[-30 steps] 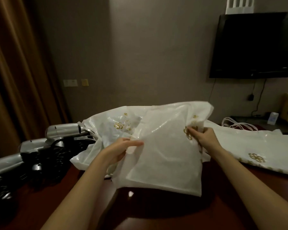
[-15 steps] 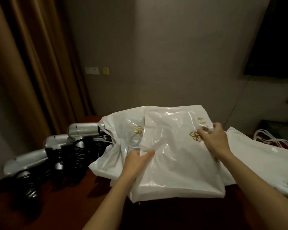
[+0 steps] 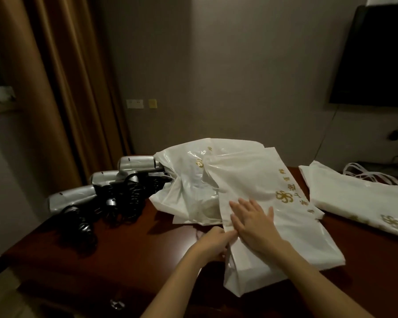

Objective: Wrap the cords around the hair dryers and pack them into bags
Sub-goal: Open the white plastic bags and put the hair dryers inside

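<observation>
My right hand [image 3: 253,222] lies flat with fingers spread on the near white plastic bag [image 3: 285,237], pressing it down onto the dark red-brown bench [image 3: 133,255]. My left hand [image 3: 213,245] is at that bag's left edge, fingers curled and pinching the plastic just beside my right hand. The bag lies slanted across the bench, its gold flower logo [image 3: 283,196] and a line of gold characters facing up.

Just behind it a second white bag [image 3: 182,180] sits crumpled and bulging, touching the first; I cannot tell what is inside. To the right, apart from these, a stack of flat bags [image 3: 359,203] with the same gold logo rests on the bench, white handles looped at its far end.

On the left lie three silver hair dryers [image 3: 101,180] in a row, black cords [image 3: 129,196] coiled round their handles. Behind are a brown curtain [image 3: 67,76], a wall and a dark television [image 3: 377,58].
</observation>
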Available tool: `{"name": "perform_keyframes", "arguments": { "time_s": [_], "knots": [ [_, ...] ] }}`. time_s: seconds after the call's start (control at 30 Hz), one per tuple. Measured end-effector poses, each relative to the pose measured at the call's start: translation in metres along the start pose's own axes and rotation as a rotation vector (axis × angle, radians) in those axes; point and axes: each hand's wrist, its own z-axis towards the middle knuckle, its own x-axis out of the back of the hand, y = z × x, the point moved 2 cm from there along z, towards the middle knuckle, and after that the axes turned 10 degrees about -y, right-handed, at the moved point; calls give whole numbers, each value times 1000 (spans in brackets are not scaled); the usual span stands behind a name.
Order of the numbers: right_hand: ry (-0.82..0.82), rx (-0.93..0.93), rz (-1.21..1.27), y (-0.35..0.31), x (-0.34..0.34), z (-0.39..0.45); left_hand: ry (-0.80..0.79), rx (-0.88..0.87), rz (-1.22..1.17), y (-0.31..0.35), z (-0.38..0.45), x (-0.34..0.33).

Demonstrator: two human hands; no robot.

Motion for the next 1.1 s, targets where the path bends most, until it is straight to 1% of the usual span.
{"name": "perform_keyframes", "arguments": {
  "time_s": [0.03,0.17,0.2,0.23,0.3,0.4,0.43,0.5,0.6,0.67,0.8,0.83,0.9,0.97,1.03,1.1],
  "knots": [
    [-15,-24,1,6,-2,-2,-56,40,-5,0,-3,-2],
    [-120,-68,-6,40,-15,-22,-264,163,160,10,-17,-4],
    [-131,-72,-3,47,-15,-26,-289,184,197,15,-23,1],
    [-121,-72,21,51,-12,-27,-281,200,230,20,-28,11],
    [-11,-35,89,47,0,-22,-196,179,248,29,-38,38],
    [215,83,185,8,25,-4,42,86,165,40,-56,83],
    [254,138,222,-14,30,4,125,73,163,41,-64,100],
    [261,247,283,-63,30,18,254,63,169,37,-82,130],
    [175,403,367,-137,10,35,423,85,159,17,-113,177],
    [56,461,451,-182,-10,47,547,106,125,1,-138,208],
    [-283,399,580,-256,-55,69,865,68,-22,-31,-177,264],
    [-352,372,631,-270,-66,75,914,60,-47,-37,-183,273],
    [-471,325,699,-295,-87,83,924,55,-163,-46,-185,283],
    [-504,302,708,-313,-104,89,883,33,-337,-47,-179,286],
    [-441,309,663,-324,-116,94,856,-4,-425,-48,-168,290],
    [-349,304,662,-330,-124,95,871,-47,-469,-48,-162,296]
  ]
}}
